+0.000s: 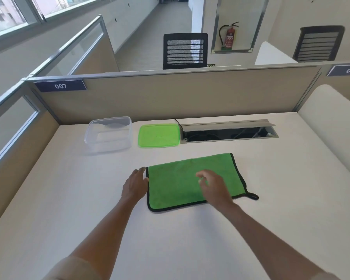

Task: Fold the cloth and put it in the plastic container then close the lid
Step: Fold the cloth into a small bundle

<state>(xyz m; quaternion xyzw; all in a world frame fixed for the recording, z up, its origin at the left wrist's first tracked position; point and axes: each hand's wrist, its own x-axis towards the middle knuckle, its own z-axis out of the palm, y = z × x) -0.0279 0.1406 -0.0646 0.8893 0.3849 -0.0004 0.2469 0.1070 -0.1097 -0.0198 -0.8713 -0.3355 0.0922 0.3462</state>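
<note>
From the head camera, a green cloth [182,181] with black edging lies flat on the white bench [69,199], in the middle of the scene and slightly to the right. It looks folded into a wide rectangle, with a small black hanging loop [253,196] sticking out from its near right corner.

The left hand [134,183] rests at the cloth's left edge, palm down, its fingers [140,171] stretched out and close together, with the thumb touching the black border; it grips nothing. The right hand [212,185] is over the near right part of the cloth, its fingers [200,175] loosely curled and spread apart, slightly blurred. Whether they touch the fabric cannot be told, and nothing is pinched between them.

Farther back and to the left stands the clear plastic container [108,135], upright, uncovered and with nothing inside. Just beside it on the right, the green lid [158,136] lies flat on the bench, separate from the container and well apart from the cloth.

To the right of the lid, a cable tray [228,132] set into the bench has its grey flap raised. A beige partition [170,93] runs along the far edge, carrying a dark label reading 007 [60,86]. Beyond it are a black mesh chair [185,50] and a red fire extinguisher [229,36] in a wall recess.
</note>
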